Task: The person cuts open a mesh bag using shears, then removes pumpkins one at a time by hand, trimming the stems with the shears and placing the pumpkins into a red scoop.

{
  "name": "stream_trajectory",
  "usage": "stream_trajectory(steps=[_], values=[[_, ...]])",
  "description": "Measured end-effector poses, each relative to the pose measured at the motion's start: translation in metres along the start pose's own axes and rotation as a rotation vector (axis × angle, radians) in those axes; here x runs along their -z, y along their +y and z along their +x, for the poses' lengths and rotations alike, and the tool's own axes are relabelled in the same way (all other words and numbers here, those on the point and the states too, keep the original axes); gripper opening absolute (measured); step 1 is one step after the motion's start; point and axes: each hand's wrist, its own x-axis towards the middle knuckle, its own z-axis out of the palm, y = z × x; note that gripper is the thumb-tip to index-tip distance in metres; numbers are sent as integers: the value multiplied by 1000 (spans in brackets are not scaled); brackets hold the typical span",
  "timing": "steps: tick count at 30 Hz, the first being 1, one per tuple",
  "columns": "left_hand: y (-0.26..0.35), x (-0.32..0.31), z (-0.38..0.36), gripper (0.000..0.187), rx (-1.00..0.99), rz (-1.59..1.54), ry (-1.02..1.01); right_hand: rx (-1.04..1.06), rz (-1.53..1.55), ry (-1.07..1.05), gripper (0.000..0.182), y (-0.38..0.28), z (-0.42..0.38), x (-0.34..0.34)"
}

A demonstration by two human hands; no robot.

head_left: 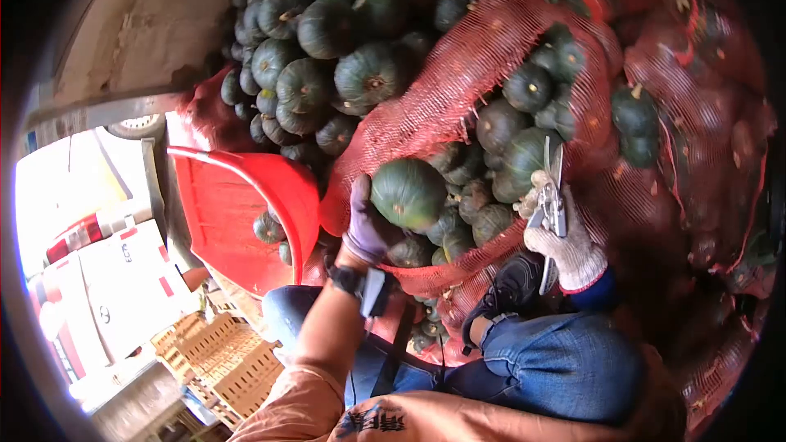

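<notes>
My gloved left hand (368, 225) is wrapped round the left side of a large dark green pumpkin (408, 193), held above an open red mesh sack (458, 74). Inside the sack lie several more green pumpkins (501, 126). To the right, my right hand (565, 237), in a white knitted glove, is closed on metal pruning shears (555, 205) whose blades point up. Left of the held pumpkin stands a red plastic basket (246, 213) with a few small pumpkins (268, 228) in it.
A heap of green pumpkins (303, 86) rises at the upper left. More filled mesh sacks (696, 131) lie on the right. Yellow plastic crates (217, 360) and a white vehicle (110, 303) are at the lower left. My shoe (512, 286) is below the open sack.
</notes>
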Motion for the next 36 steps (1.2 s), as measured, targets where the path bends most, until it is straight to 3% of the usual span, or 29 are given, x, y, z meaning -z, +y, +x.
stream_trajectory(steps=[2, 3, 6, 8, 10, 15, 17, 20, 21, 22, 25, 26, 28, 30, 32, 34, 36], values=[[-17, 12, -6, 94, -52, -55, -54, -46, -103, -44, 80, -15, 8, -11], [-21, 20, -15, 92, 3, 22, 99, -79, -152, -59, 81, -21, 8, -15], [-1, 30, -52, 83, -260, 352, 294, -39, -113, -67, 82, -33, 9, -30], [37, 70, -86, 70, -433, 184, 403, -15, -193, -71, 83, -27, 8, -25], [73, 108, -128, 58, -643, 224, 736, -42, -224, -59, 83, -25, 7, -21], [66, 129, -128, 42, -826, 925, 998, -63, -153, -72, 83, -11, 12, -25], [68, 134, -130, 42, -933, 1005, 965, -108, -169, -63, 82, -7, 12, -25], [95, 127, -114, 49, -1156, 809, 719, -98, -120, -54, 82, -4, 12, -26], [94, 83, -96, 41, -1140, 705, 906, -97, -145, -53, 82, -3, 11, -26], [92, 60, -83, 35, -1056, 664, 914, -89, -172, -56, 83, -3, 12, -25], [76, 63, -18, 55, -939, 1470, 729, -6, -235, -62, 82, -3, 17, -27], [76, 87, 9, 68, -885, 1709, 882, 28, -252, -57, 82, -2, 18, -28], [79, 107, 62, 103, -635, 1538, 881, -39, -214, -29, 81, -12, 14, -30], [80, 108, 102, 109, -435, 1662, 1040, -6, -238, 5, 81, -16, 6, -27], [89, 102, 112, 108, -294, 1670, 1044, 26, -238, -1, 83, -9, -4, -19], [91, 105, 108, 101, -360, 1598, 1026, 39, -251, -1, 84, -3, -18, -11], [92, 102, 84, 98, -460, 1396, 853, 14, -253, 14, 84, 7, -24, 4]])
